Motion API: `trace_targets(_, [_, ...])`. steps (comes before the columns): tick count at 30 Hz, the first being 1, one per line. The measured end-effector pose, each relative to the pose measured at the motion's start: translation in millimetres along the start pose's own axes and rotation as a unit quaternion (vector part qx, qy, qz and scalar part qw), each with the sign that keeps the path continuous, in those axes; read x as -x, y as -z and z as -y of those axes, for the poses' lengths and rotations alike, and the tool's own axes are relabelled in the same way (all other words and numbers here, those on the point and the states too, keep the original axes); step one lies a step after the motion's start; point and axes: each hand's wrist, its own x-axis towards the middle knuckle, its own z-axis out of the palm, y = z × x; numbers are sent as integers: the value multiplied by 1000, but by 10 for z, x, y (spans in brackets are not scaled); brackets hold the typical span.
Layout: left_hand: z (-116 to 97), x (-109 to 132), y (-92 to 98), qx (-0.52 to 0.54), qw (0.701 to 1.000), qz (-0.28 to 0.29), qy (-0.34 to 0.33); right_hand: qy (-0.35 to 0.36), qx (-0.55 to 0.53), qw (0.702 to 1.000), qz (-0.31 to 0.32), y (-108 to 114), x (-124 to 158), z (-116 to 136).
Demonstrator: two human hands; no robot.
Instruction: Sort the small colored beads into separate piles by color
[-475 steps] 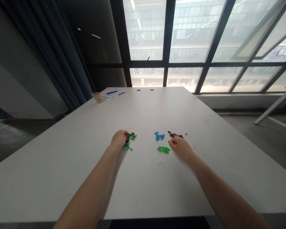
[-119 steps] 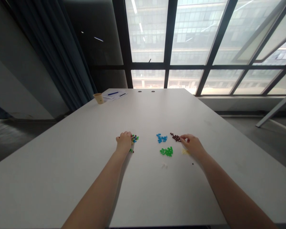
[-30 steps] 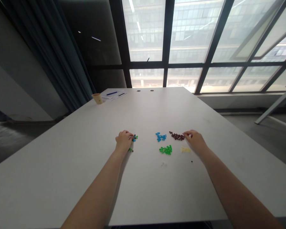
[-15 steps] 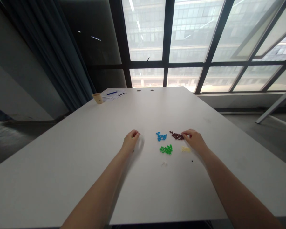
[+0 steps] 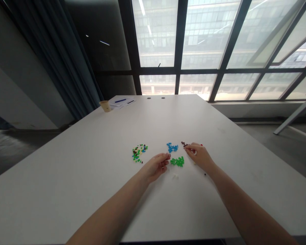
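My left hand (image 5: pixel 156 166) is pinched on a small dark brown brick (image 5: pixel 169 155), held by the thumb and index fingertips just left of the green bricks (image 5: pixel 177 161). My right hand (image 5: pixel 199 156) reaches over the pile of dark brown bricks (image 5: pixel 183 143) and hides most of it. Its thumb and index finger are pressed together at the pile's left part; what is between them is too small to make out. Blue bricks (image 5: pixel 172 147) lie between and beyond the two hands. Left of my left hand is a mixed cluster of tiny bricks (image 5: pixel 137 154) in green, brown, blue and yellow.
A few whitish pieces (image 5: pixel 175 176) lie nearer me on the white table (image 5: pixel 168 207). One dark piece (image 5: pixel 205 174) sits below my right wrist. Toward the far left stand a paper cup (image 5: pixel 105 106) and papers with a blue pen (image 5: pixel 120 100).
My left hand has moved right from the mixed cluster, uncovering it, to beside the green bricks. My right hand has shifted left over the brown pile, covering more of it and the pale yellow bricks.
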Motion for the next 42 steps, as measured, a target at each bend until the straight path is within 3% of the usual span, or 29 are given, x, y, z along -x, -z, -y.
trace_targets(10, [40,3,-26,-31,999,-4,-18,82,-92,992,40,-136,106,362])
trace_targets(21, [104,-3,-41,-94,995,6,-44,115,-114,986,49,-188,120,394])
trace_targets(24, [86,-4,-43,-96,994,-10,-42,96,-77,992,28,-112,59,270])
trace_targets(28, [57,-13,-20,-84,996,-20,-33,2,35,999,-38,81,-55,-189])
trace_targets(33, [62,-13,-7,-74,997,-5,-29,-110,180,976,-57,175,-109,-717])
trace_targets(42, [56,-6,-7,-74,996,-13,-37,-157,226,961,5,41,-131,-836])
